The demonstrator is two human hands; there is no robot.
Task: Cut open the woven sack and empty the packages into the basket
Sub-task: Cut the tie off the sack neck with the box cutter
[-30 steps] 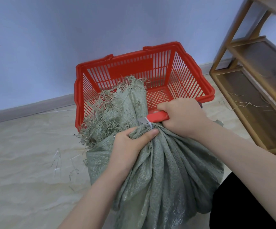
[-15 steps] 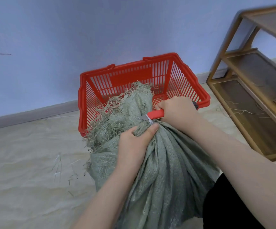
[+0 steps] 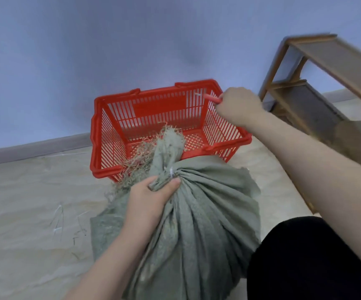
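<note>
The head view looks down at a red plastic basket [image 3: 153,118] standing on the floor [image 3: 24,213] against a pale blue wall [image 3: 88,40]. Its walls are thin upright slats, its bottom a grid of small holes, and its rim is thick and smooth. No packages can be seen in it.

Just in front of the basket, touching its near rim, lies the sack [image 3: 207,213], a dull grey-green woven cloth, full and rounded, with deep folds that run together to a bunched neck. A thin white tie [image 3: 171,171] cinches that neck. Past the tie the mouth of the sack flares into a frayed fringe of loose straw-like strands, which droops over the near rim into the basket.

The left hand [image 3: 151,200] is closed around the neck just below the tie, fingers wrapped and thumb pressed onto the cloth. The right hand [image 3: 238,107] is raised over the right rear corner of the basket, well clear of the sack, curled in a fist around a red-handled knife [image 3: 212,98]; its tip is blurred.

To the right of the basket stands a wooden shelf [image 3: 318,68] with dark panels. Left of the sack a few loose pale fibres [image 3: 58,219] lie on the creased beige floor.
</note>
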